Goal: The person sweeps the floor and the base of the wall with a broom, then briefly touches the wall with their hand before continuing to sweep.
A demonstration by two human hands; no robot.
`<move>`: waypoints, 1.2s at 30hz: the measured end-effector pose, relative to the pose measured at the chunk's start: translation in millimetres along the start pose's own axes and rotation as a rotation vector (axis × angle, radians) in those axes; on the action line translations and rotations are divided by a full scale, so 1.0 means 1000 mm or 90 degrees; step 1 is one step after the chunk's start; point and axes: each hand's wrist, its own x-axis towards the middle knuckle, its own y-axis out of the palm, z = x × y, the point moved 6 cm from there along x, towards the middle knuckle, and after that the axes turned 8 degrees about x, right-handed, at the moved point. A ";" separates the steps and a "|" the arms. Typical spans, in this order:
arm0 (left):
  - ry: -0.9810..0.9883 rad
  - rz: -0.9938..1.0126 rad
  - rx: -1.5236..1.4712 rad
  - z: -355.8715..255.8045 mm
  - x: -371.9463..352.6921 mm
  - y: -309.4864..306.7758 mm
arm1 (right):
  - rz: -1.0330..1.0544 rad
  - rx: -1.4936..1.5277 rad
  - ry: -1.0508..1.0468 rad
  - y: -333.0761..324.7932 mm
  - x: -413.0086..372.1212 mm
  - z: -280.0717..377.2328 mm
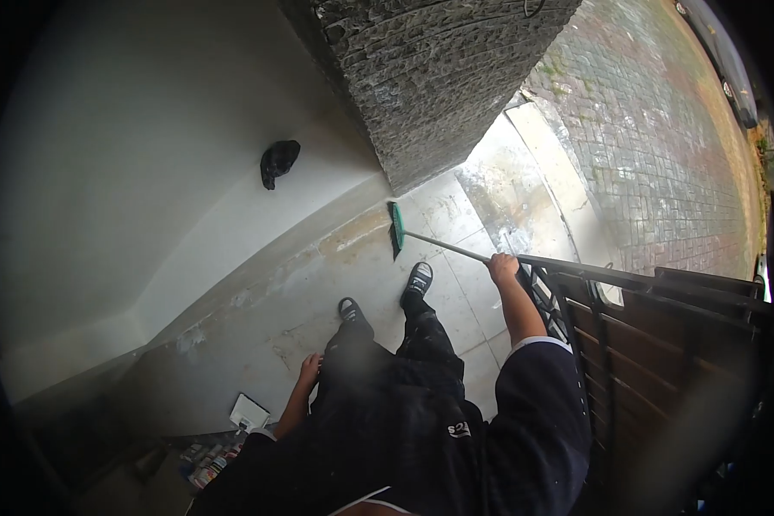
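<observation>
My right hand point(501, 268) is closed round the end part of a long thin broom handle point(447, 246), beside the top of a dark metal gate. The green broom head point(396, 225) with dark bristles rests on the tiled floor point(439, 206), close to where the wall meets the rough pillar. By my left thigh hangs my left hand point(310, 370); its fingers look loose and partly hidden, and I see nothing in them. A white flat piece point(249, 411), shaped like a dustpan, is on the floor behind that hand.
A dark metal gate point(611, 275) stands at my right. The rough stone pillar point(439, 86) rises ahead. A black bag-like thing point(279, 163) hangs on the white wall point(163, 172). Outside lie paving point(654, 120) and a parked car point(722, 60). Several small items point(211, 464) sit behind my left side.
</observation>
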 end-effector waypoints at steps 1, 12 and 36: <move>0.004 0.005 0.001 -0.022 0.006 0.005 | -0.005 -0.008 0.022 -0.006 0.001 -0.027; -0.152 -0.001 -0.165 -0.054 0.033 0.025 | -0.193 0.128 0.130 -0.043 -0.032 -0.173; -0.189 0.009 -0.165 -0.067 0.036 0.017 | -0.079 0.071 -0.089 0.020 0.074 0.017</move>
